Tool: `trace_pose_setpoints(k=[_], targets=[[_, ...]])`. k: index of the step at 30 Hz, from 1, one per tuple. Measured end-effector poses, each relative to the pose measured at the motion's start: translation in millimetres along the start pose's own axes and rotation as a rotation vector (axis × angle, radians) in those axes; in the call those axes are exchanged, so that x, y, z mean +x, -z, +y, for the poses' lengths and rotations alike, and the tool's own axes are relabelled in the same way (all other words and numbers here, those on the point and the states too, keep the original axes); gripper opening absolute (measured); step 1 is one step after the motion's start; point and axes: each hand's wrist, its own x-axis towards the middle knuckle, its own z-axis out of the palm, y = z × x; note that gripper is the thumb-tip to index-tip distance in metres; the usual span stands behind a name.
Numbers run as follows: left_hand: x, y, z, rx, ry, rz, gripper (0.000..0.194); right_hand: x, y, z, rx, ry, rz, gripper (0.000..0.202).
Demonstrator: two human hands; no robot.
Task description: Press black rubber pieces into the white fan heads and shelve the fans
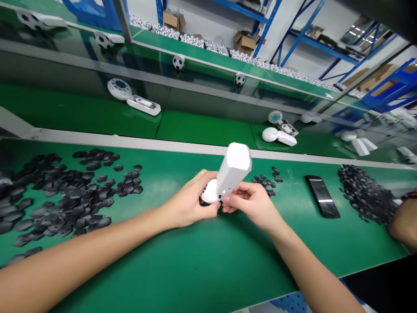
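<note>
My left hand [192, 200] is wrapped round the round head of a white handheld device [233, 167]. Its long, blocky handle points up and away from me. My right hand [250, 202] is closed in a pinch at the joint between handle and head. A tiny dark spot shows by those fingertips, but what they hold, if anything, is hidden. The underside of the head is covered by my left fingers. Just beyond my right hand lies a small group of black plastic pieces [265, 182] on the green worktable [195, 265].
Black plastic pieces [74, 195] spread across the left; another pile [365, 191] lies right, beside another person's arm [404, 224]. A black phone [322, 196] lies nearer. Behind a metal rail [182, 145], similar white devices [143, 104] rest on a green belt [202, 128].
</note>
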Motion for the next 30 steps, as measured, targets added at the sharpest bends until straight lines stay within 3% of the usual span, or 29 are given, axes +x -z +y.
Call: trace_pose_setpoints(k=[6, 11, 15, 19, 30], targets=[[-1, -3.9, 8, 0.038, 0.032, 0.040, 0.061, -4, -5, 5, -0.130, 0.024, 0.117, 0.032], [0, -8.4, 13, 0.031, 0.051, 0.127, 0.054, -2, -7, 7, -0.265, 0.068, 0.197, 0.020], [1, -9.5, 14, 0.041, -0.026, 0.165, 0.048, -1, -6, 9, -0.282, 0.149, 0.206, 0.019], [1, -8.2, 14, 0.088, -0.118, 0.161, 0.041, -1, -3, 13, -0.344, 0.209, 0.129, 0.018], [-2, -2.3, 12, 0.214, -0.202, 0.154, 0.042, 4, 11, 35, -0.416, 0.227, 0.129, 0.024]])
